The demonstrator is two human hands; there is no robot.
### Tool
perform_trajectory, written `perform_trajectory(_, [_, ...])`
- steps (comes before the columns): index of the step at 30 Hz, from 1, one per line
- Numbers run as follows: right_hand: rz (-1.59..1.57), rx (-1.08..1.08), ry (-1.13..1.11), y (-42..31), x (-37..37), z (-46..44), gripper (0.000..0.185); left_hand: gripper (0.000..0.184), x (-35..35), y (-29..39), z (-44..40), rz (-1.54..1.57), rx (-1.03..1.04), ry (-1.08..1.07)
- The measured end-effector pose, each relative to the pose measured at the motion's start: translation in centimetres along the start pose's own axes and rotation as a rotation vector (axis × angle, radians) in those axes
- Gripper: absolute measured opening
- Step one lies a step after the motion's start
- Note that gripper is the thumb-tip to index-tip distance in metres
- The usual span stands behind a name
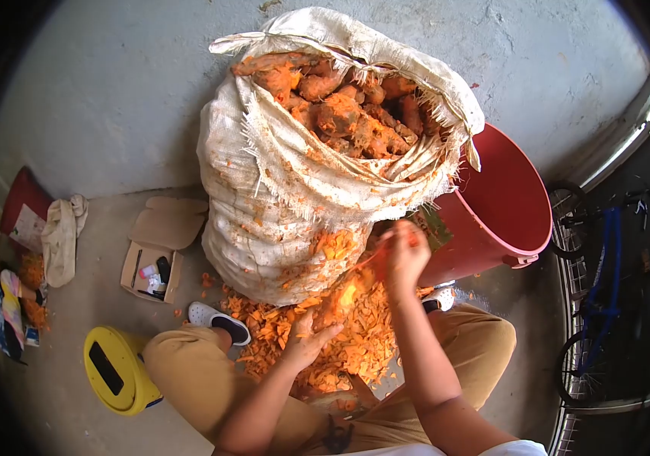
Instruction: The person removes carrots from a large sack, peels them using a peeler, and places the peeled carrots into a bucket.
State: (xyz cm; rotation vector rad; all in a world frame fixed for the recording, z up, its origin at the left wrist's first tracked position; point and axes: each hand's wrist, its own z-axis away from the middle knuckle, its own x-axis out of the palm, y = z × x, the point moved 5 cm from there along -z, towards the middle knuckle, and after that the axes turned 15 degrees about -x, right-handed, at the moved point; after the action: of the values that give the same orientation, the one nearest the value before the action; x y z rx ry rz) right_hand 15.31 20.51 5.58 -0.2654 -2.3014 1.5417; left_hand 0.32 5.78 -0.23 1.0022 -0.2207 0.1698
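Observation:
A large white woven sack (pixel 264 251) stands open in front of me, filled with orange-brown roots (pixel 340 114). My left hand (pixel 311 340) is wrapped round a partly peeled orange root (pixel 340 300), low in front of the sack. Above and to its right, my right hand (pixel 407 254) is closed near the root's far end, on something reddish that is blurred and that I cannot make out. Beneath both hands lies a heap of orange peelings (pixel 363 346), spread between my feet.
Right of the sack stands a red bucket (pixel 519 190). At the left are a yellow container (pixel 131 380) with a dark phone-like object on its lid, an open cardboard box (pixel 177 262) with small items, and a cloth (pixel 60 243). A blue bicycle (pixel 610 289) is at far right.

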Motion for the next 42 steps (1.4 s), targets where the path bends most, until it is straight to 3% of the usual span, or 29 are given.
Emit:
perform_trajectory(4, [-0.053,-0.041,0.219,1.8,-5.0,-5.5,0.013,0.037,-0.4,-0.2,0.6,0.033,-0.038,-0.005])
perform_trajectory(8, [-0.217,0.007,0.034,-1.2,-1.6,-2.7,0.017,0.036,-0.7,-0.7,0.1,-0.029,-0.058,0.048])
perform_trajectory(9, [-0.179,0.094,-0.010,-2.8,0.0,-0.9,0.018,0.036,-0.6,-0.7,-0.2,-0.043,-0.059,0.064])
perform_trajectory(10, [-0.084,0.049,-0.089,-2.0,1.0,0.5,0.017,0.036,-0.6,-0.7,-0.5,-0.057,-0.060,0.080])
perform_trajectory(11, [-0.063,0.104,-0.141,-3.1,2.5,2.5,0.012,0.035,-0.2,-0.3,-0.5,-0.082,0.064,0.078])
perform_trajectory(12, [-0.054,0.012,-0.263,-1.9,3.3,4.2,0.010,0.035,-0.2,-0.5,-0.6,-0.087,0.079,0.078])
perform_trajectory(15, [-0.022,0.049,-0.227,-0.7,3.8,5.3,0.010,0.041,0.1,0.2,-0.2,-0.041,0.157,0.061])
perform_trajectory(17, [-0.014,0.183,-0.143,2.4,2.3,3.5,0.010,0.039,-0.2,-0.3,-0.2,-0.207,0.126,0.098])
perform_trajectory(19, [0.162,0.040,0.011,3.9,-0.6,0.0,0.013,0.035,-0.8,-1.3,-0.5,-0.366,0.120,0.139])
perform_trajectory(22, [0.022,0.047,0.203,5.2,-5.3,-5.1,0.011,0.034,-0.9,-1.1,0.6,-0.043,0.031,0.061])
perform_trajectory(24, [0.103,-0.032,0.142,3.2,-5.0,-5.6,0.012,0.034,-1.2,-0.5,0.4,-0.065,0.025,0.099])
perform_trajectory(26, [-0.012,-0.043,0.059,1.0,-2.9,-3.9,0.012,0.034,-1.1,-0.3,0.3,-0.093,0.023,0.114])
perform_trajectory(31, [-0.141,0.164,-0.090,-1.5,2.4,3.1,0.014,0.033,-1.0,-1.0,-0.1,-0.029,-0.071,0.096])
perform_trajectory(32, [-0.191,0.076,-0.160,-1.3,3.3,4.4,0.014,0.034,-0.9,-0.9,0.0,0.007,-0.038,0.092])
perform_trajectory(34, [-0.031,-0.023,-0.195,-1.5,3.9,5.4,0.013,0.036,-0.6,-0.7,0.3,0.081,0.032,0.081])
perform_trajectory(38, [-0.008,0.179,-0.006,0.3,1.5,1.1,0.015,0.032,-0.5,-0.7,0.7,0.080,0.004,0.060])
perform_trajectory(42, [0.066,0.085,0.002,2.9,0.0,-0.4,0.017,0.032,0.0,-0.8,0.2,0.040,-0.058,0.020])
